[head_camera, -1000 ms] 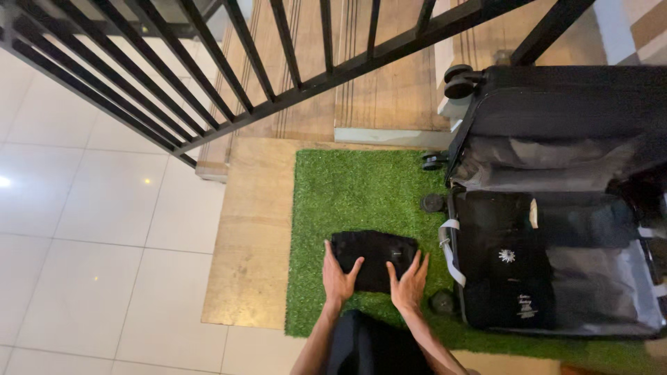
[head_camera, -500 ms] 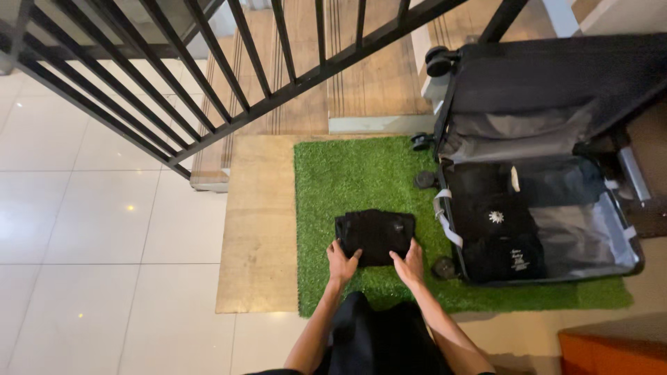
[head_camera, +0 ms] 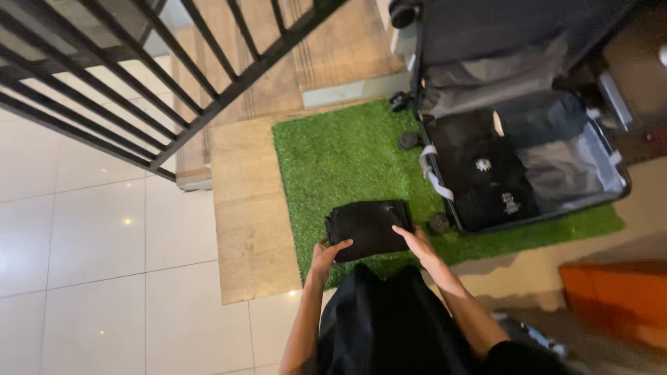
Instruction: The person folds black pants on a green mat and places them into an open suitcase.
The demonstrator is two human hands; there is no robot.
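Since a second ago my view has swung left and tilted, so the open suitcase (head_camera: 521,163) now sits up at the right, and my hands have slid from flat on top of the folded black garment (head_camera: 367,228) to its near corners. Left hand (head_camera: 325,255) curls at the lower-left corner, fingers over the top edge, gripping it. Right hand (head_camera: 417,243) pinches the lower-right corner, fingers partly closed on the cloth. Garment lies on the green turf mat (head_camera: 333,156), just left of the suitcase, near one of its wheels (head_camera: 438,223). Black railing (head_camera: 174,76) crosses top left; white tiled floor (head_camera: 83,243) at left.
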